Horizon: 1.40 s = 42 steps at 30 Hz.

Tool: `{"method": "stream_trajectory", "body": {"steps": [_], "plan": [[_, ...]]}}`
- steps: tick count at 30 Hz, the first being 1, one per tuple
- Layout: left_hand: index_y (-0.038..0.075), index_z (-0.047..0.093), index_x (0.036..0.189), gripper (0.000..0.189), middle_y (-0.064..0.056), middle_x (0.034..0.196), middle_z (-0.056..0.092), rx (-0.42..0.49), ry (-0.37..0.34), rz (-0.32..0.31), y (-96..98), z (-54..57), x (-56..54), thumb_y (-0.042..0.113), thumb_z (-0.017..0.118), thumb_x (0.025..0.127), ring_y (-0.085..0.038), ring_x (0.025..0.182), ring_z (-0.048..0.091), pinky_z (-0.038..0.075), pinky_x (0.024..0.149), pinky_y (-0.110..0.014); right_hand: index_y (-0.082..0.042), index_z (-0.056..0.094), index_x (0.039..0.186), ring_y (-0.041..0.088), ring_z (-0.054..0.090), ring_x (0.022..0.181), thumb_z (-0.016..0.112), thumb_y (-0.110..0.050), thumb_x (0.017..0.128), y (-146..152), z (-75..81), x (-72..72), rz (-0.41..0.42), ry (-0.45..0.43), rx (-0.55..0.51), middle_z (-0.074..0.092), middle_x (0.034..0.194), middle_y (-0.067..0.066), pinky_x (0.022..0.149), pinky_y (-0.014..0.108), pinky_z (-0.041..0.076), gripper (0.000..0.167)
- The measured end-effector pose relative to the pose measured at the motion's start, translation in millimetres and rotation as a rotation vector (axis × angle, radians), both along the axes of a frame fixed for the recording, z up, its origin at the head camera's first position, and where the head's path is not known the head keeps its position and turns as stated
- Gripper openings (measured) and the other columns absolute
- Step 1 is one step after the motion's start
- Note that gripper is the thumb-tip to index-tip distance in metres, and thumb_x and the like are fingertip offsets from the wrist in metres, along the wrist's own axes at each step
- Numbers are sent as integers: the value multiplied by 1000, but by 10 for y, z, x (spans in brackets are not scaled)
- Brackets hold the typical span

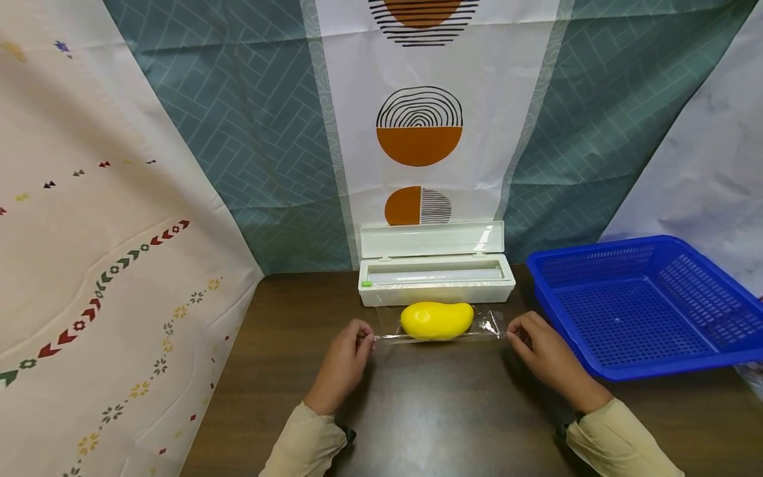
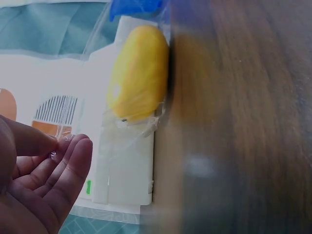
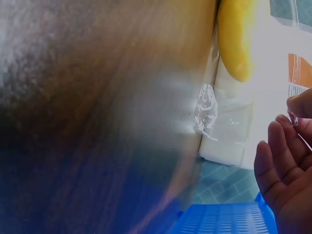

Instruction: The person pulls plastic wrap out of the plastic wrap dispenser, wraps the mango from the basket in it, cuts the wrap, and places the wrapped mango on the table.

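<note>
A yellow mango (image 1: 437,320) lies on a sheet of clear cling film (image 1: 490,322) in front of a white film dispenser (image 1: 438,294). My left hand (image 1: 342,366) pinches one corner of the film between thumb and fingers, left of the mango. On the other side, my right hand (image 1: 550,356) pinches the opposite corner. Between the two hands the near edge of the film is stretched straight, raised in front of the fruit. Crumpled film (image 3: 207,109) glints beside the mango in the right wrist view. The dispenser's lid (image 1: 432,240) stands up, with the film roll (image 1: 435,276) visible inside.
A blue plastic basket (image 1: 587,361) sits on the right of the brown wooden table (image 1: 417,417), close to my right hand. Behind the dispenser hangs a patterned cloth (image 1: 268,132). Another printed cloth (image 1: 137,331) borders the table on the left.
</note>
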State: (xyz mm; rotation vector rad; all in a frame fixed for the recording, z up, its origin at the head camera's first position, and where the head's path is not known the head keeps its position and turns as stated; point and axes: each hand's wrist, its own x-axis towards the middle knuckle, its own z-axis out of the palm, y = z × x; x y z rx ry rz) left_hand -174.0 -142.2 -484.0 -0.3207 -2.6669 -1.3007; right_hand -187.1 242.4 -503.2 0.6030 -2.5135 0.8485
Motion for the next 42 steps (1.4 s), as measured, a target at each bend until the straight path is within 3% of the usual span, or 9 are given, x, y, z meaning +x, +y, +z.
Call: {"method": "stream_trajectory", "body": {"steps": [3,8,13,25,31,42], "plan": [[3,62,103,4,-2,88,65,34,13,5,16,1,-6,0,63,101,-13,79,62,53,72,-27,-11,63,93,15,57,76,76,6,88,2,-6,-16,-4,-2,-3,57,91,0,64,35,53,22],[-2,65,114,19,-6,99,65,74,31,6,54,11,-25,-2,69,96,-16,87,62,56,77,-28,-11,62,93,15,57,76,75,5,89,8,-4,-50,-10,-4,-4,56,91,0,64,33,53,21],[0,69,108,18,-4,98,62,69,61,25,88,22,-65,-6,71,91,-16,85,61,55,76,-27,-10,63,93,12,56,76,75,5,89,18,-9,-83,-19,-9,3,56,91,-1,64,30,51,20],[3,73,99,6,0,90,59,72,106,86,119,-29,-185,0,69,96,-14,80,57,53,75,-28,-9,64,94,18,59,77,75,4,90,12,-59,-190,-34,7,-5,57,91,1,65,29,51,17],[5,73,99,4,-1,88,58,82,122,108,121,-57,-287,3,69,97,-15,79,56,51,72,-27,-8,64,94,14,57,77,74,4,90,-2,-66,-267,-42,24,0,58,91,1,65,29,50,17],[1,74,99,5,-4,88,62,154,117,115,142,-83,-456,3,71,97,-16,79,59,52,73,-27,-7,63,93,19,56,77,73,-2,93,-88,-88,-360,-147,-1,-13,58,90,5,67,38,47,11]]}}
